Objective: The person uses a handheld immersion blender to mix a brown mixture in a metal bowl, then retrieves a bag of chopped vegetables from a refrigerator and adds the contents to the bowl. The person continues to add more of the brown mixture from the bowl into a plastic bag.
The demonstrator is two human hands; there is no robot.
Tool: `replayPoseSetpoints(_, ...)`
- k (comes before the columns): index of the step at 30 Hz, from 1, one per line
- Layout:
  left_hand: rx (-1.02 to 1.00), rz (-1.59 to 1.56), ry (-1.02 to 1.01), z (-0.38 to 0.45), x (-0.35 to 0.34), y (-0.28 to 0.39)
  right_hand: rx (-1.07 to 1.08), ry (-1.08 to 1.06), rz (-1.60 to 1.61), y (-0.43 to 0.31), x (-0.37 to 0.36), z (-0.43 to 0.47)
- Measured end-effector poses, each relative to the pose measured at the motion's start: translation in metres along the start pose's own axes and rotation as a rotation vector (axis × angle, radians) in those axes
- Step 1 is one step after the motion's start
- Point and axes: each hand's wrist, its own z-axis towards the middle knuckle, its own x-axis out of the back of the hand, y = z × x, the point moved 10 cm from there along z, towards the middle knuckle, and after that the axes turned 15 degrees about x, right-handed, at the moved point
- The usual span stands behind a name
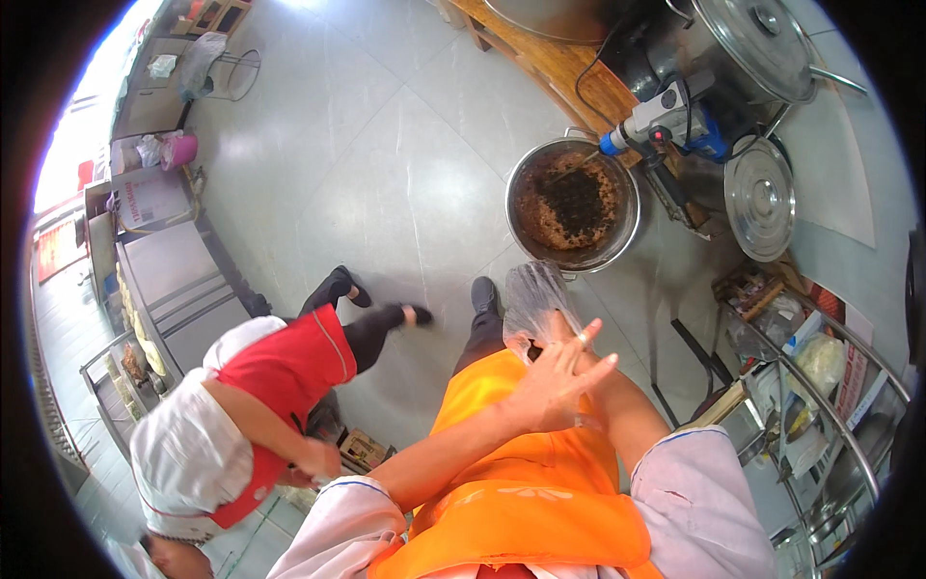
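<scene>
My right hand (534, 334) is inside a clear, crinkled plastic bag (537, 293), just below a large steel pot; the finger positions are unclear. Across my right wrist and forearm lies my left hand (561, 376), fingers spread, with nothing visible in it. The steel pot (634, 224) stands on the floor, with a brown, crumbly mixture (613, 189) inside and a darker mass (575, 203) in its middle. A grey and blue power drill or mixer (665, 119) lies beside the pot, its rod reaching into the mixture.
At left, another person in a red apron (289, 354) bends by a counter. A wooden table (535, 61) and a tall lidded pot (752, 51) are at upper right. A round metal lid (759, 199) leans nearby; a metal rack (832, 405) holds bags and pans at right.
</scene>
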Motion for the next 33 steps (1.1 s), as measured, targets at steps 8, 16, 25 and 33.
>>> replayPoseSetpoints(8, 0.024, -0.041, 0.149, 0.005, 0.034, -0.035, -0.129, 0.601, 0.683, 0.02, 0.065, 0.021)
replayPoseSetpoints(16, 0.003, -0.043, 0.272, 0.031, 0.058, -0.045, -0.129, 0.679, 1.309, -0.048, 0.103, -0.024)
replayPoseSetpoints(25, 0.074, 0.02, 0.329, 0.031, 0.081, -0.07, 0.07, 0.758, 1.481, -0.04, 0.177, -0.036)
replayPoseSetpoints(33, 0.169, 0.042, 0.275, 0.015, 0.086, -0.087, -0.365, 1.152, 1.19, 0.123, 0.198, 0.037)
